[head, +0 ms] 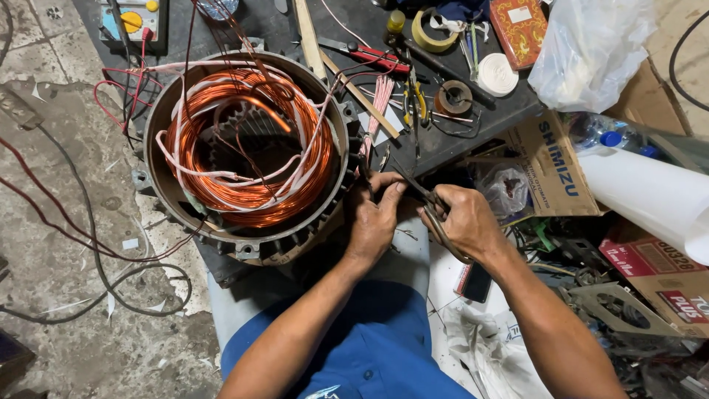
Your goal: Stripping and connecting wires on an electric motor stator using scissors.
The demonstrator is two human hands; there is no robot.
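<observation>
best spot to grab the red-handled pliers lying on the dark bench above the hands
Take the red-handled pliers by the red handles, coming from above and the right. They lie flat, nearly crosswise on the dark bench, handles pointing right and bare; the metal nose sits close to the wooden stick.

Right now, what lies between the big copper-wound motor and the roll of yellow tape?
In the head view, between the motor stator and the yellow tape roll lie wooden sticks, red-handled pliers and a bundle of pink sleeves on the dark bench.

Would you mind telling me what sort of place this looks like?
Probably a small motor-repair workshop: an open motor stator wound with copper coils, hand tools such as red-handled pliers on the dark bench, and the right hand holding a scissor-like tool.
</observation>
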